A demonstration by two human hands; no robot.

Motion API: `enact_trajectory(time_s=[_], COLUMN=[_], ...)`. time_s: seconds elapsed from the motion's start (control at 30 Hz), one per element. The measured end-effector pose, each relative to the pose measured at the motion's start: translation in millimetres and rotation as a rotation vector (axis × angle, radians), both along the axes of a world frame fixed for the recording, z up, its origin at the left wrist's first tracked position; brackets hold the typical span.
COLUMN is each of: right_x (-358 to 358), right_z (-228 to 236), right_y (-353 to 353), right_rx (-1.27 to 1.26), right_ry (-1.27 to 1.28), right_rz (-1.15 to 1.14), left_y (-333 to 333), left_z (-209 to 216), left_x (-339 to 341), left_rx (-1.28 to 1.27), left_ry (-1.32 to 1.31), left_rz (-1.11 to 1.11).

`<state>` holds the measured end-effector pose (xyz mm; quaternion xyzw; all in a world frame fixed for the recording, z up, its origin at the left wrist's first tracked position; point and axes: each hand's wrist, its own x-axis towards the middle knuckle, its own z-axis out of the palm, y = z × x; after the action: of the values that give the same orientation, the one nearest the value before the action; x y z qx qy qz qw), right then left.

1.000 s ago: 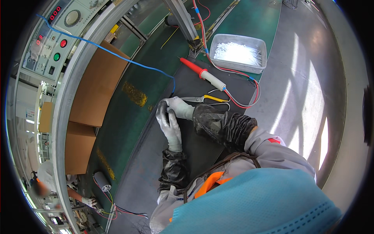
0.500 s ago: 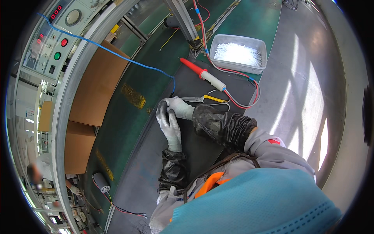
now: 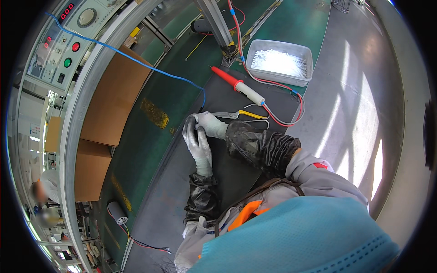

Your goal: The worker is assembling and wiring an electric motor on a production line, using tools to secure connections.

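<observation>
My left hand (image 3: 198,149), in a pale glove with dark fingertips, has its fingers curled up against my right hand (image 3: 211,124). The right one, gloved alike, is closed, with its fingertips meeting those of the left. Whatever they pinch between them is hidden. A blue wire (image 3: 136,63) runs down from the upper left and ends in a dark tip just beyond my hands. Right beside my right hand lie yellow-handled scissors (image 3: 241,114). Farther off is a red and white test probe (image 3: 236,85), with its red and grey cable (image 3: 291,123) looped to the right.
A grey bin (image 3: 279,77) of white cable ties stands at the far right of the bench. A metal post (image 3: 214,22) rises behind. At left are cardboard boxes (image 3: 114,100), a test instrument (image 3: 68,45) with buttons, and a small motor (image 3: 117,213) with loose wires. Another person (image 3: 50,186) is beyond.
My hands have hardly moved and stay together. At the far left, the other person's gloved hand has drawn away from near the small motor.
</observation>
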<state>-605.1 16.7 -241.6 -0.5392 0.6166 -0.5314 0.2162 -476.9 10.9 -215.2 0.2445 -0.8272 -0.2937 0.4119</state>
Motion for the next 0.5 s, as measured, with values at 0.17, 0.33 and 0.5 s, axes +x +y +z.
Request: enact_trajectory(time_s=[0.17, 0.33, 0.5], right_x=[1, 3, 2], right_z=[5, 14, 8], right_y=[2, 9, 4], right_rx=[0.026, 0.049, 0.03], right_ry=[0.014, -0.025, -0.045], right_rz=[-0.028, -0.029, -0.031], left_y=[1, 3, 5], left_z=[0, 1, 4], left_x=[0, 0, -1], left_rx=[0.017, 0.033, 0.028], left_ry=[-0.002, 0.006, 0.018], left_rz=[0.003, 0.001, 0.003])
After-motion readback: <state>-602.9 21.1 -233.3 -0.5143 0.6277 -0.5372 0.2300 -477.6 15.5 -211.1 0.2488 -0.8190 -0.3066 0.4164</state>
